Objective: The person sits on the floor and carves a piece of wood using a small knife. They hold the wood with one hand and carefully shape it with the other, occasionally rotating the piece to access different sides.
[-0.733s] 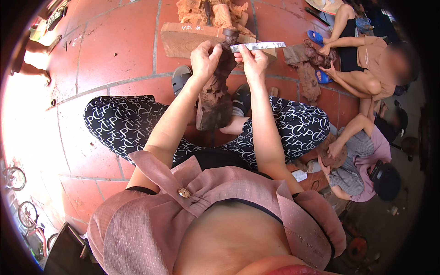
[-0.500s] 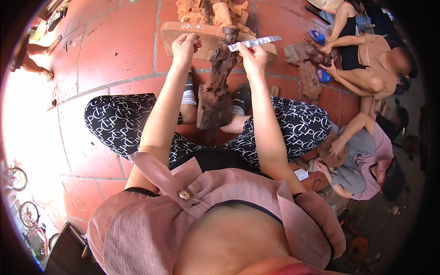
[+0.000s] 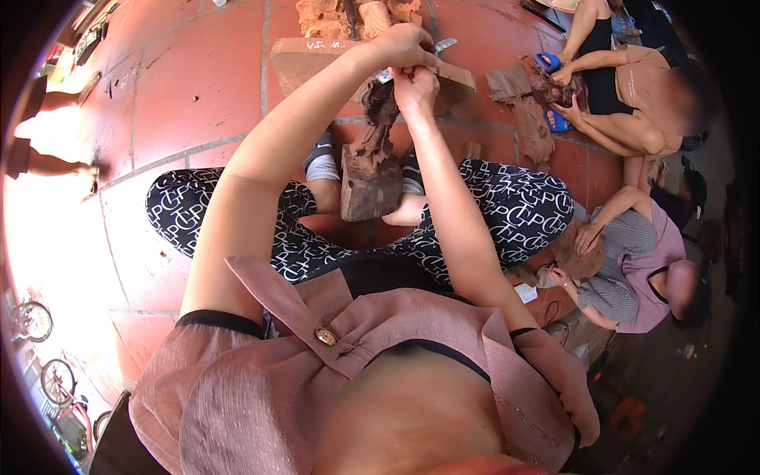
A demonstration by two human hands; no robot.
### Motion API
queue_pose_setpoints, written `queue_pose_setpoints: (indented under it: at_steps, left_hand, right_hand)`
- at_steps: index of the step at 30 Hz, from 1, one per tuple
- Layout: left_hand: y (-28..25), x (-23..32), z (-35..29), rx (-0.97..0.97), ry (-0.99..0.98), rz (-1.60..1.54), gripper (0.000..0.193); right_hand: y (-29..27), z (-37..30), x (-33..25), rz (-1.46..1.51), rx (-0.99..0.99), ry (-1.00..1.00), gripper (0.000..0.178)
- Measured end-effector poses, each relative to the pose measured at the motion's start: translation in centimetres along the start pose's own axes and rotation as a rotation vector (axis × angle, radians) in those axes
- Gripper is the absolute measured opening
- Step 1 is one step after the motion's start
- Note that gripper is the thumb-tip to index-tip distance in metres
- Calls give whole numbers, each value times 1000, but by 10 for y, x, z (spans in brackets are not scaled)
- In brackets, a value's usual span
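Observation:
A dark brown wood carving (image 3: 372, 142) stands upright between my feet on its rough square base (image 3: 370, 190). Over its top, both my hands meet around a thin silvery strip (image 3: 446, 45), whose far end sticks out beyond my fingers. My left hand (image 3: 404, 46) reaches across from the left with its fingers closed on the strip. Just below it, my right hand (image 3: 416, 89) is closed in a pinch on the strip near the carving's top. The strip's middle and the carving's tip are hidden by my hands.
Behind the carving lies a pale wood block (image 3: 317, 59) with an orange-brown carving (image 3: 332, 17) on it. At right, a person in tan handles a dark carving (image 3: 554, 85) near wood pieces (image 3: 529, 127). Another in pink holds a wooden piece (image 3: 580, 252). Someone's legs (image 3: 55, 162) show at left.
My left hand has moved right and come across to my right hand, taking hold of the strip. My right hand has shifted slightly left. At left, the bystander's legs have moved.

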State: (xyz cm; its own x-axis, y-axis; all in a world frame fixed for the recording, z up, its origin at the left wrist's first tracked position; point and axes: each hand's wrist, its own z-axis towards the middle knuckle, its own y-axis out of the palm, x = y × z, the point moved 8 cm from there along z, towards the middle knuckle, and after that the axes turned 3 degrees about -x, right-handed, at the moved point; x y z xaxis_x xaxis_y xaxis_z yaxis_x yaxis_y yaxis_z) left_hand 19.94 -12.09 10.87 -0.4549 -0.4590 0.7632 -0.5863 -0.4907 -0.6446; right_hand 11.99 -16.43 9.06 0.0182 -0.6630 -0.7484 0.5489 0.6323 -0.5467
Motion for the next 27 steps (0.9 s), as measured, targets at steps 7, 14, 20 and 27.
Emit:
queue_pose_setpoints:
  at_steps: [7, 14, 20, 27]
  left_hand:
    - [10, -6, 11, 57, 222, 31, 36]
    - [2, 10, 4, 9, 144, -82, 32]
    - [-4, 24, 0, -7, 93, -322, 26]
    - [2, 25, -6, -70, 8, -296, 23]
  right_hand:
    - [16, 0, 18, 121, -142, 87, 24]
    - [18, 0, 25, 22, -329, 318, 24]
    - [-3, 0, 9, 138, -15, 98, 18]
    - [-10, -9, -2, 212, -87, 204, 11]
